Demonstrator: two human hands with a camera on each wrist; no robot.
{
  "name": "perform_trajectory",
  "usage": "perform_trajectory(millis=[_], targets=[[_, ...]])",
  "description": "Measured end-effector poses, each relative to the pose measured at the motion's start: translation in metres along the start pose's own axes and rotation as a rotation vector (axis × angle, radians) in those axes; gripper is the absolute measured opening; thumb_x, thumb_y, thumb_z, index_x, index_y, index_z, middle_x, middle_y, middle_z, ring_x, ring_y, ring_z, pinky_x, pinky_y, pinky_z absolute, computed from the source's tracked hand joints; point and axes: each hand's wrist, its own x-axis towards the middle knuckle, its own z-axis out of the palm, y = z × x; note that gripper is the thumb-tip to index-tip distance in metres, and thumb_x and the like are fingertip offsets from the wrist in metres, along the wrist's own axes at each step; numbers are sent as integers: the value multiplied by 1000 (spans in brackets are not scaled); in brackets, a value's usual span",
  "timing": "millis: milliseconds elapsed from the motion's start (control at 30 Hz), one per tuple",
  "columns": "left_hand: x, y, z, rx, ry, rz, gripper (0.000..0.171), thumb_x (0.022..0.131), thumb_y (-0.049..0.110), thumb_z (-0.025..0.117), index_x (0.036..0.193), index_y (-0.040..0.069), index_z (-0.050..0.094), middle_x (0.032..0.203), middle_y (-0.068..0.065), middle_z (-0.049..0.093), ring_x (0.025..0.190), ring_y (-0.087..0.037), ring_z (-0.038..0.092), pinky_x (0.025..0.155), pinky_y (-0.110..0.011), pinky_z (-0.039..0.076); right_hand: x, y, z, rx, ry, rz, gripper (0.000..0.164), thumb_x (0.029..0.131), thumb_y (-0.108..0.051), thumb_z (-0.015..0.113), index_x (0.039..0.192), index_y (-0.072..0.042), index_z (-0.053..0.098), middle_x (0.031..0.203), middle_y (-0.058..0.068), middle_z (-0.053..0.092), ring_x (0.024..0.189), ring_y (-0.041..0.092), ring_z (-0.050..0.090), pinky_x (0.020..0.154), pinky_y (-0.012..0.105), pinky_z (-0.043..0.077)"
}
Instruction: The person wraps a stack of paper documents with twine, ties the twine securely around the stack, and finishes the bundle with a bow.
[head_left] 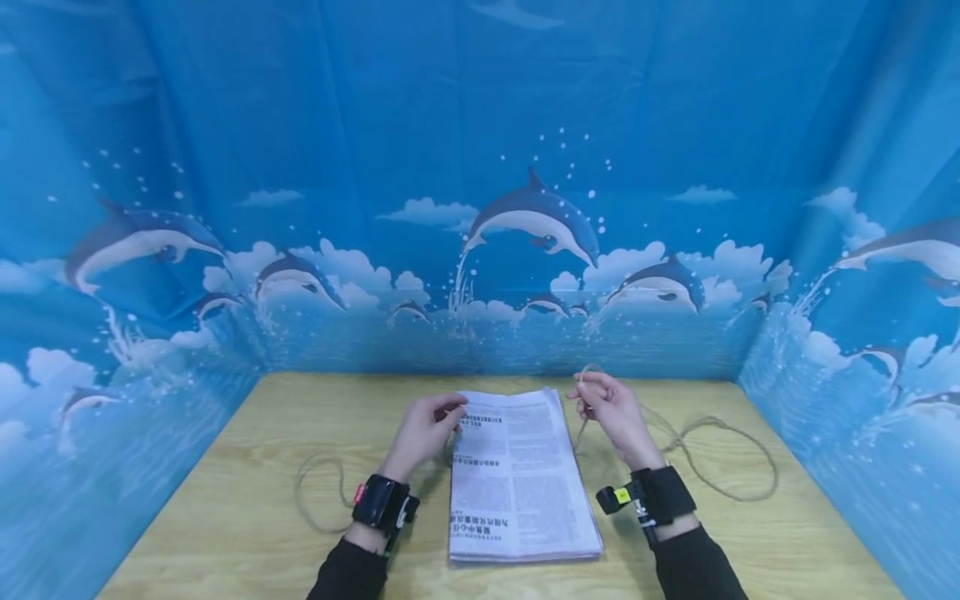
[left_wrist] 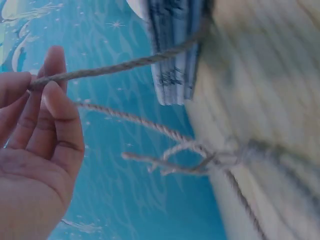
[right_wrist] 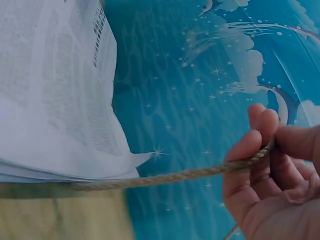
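A folded stack of newspapers lies on the wooden table, its printed page facing up. At its upper left side my left hand pinches a length of brown twine between thumb and fingers; the twine runs to the lower side of the stack. To the right of the stack, my right hand is raised and pinches twine, which passes along the stack's underside. Whether the twine goes all the way beneath the papers is hidden.
Loose twine curls on the table left of the stack, and a larger twine loop lies to the right. Close to my left hand there is a frayed, knotted twine end. A blue dolphin-print curtain encloses the table's back and sides.
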Motion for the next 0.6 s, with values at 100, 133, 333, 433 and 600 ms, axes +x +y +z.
perform_trajectory(millis=[100,133,333,433,600], targets=[[0,9,3,-31,16,19,23,96,17,62,118,14,70,102,-6,73,78,-27,70,63,-28,53,1,-6,6,-82,2,-21,32,102,-15,52,129,1,57,85,0,70,65,11,55,60,24,47],[1,12,4,-44,18,26,22,96,17,63,117,14,71,102,-5,73,78,-27,70,66,-28,53,1,-8,9,-108,-5,-20,30,102,-15,51,128,0,59,84,2,69,62,12,53,58,24,45],[2,23,8,-50,39,82,21,96,15,62,116,12,71,94,-2,72,73,-18,67,63,-27,53,3,-17,26,-207,-57,-34,29,103,-14,50,125,-1,63,80,3,68,61,17,49,52,23,38],[4,24,9,-30,66,98,22,96,14,61,116,13,71,90,-1,71,70,-16,65,60,-26,51,3,-19,33,-232,-84,-43,28,103,-15,51,123,-2,65,80,6,67,60,16,49,51,23,38],[7,23,14,4,55,121,22,98,13,59,117,13,70,89,1,72,68,-12,64,57,-25,50,2,-15,40,-312,-141,-30,26,102,-19,53,121,-9,68,76,6,66,52,13,37,49,24,29]])
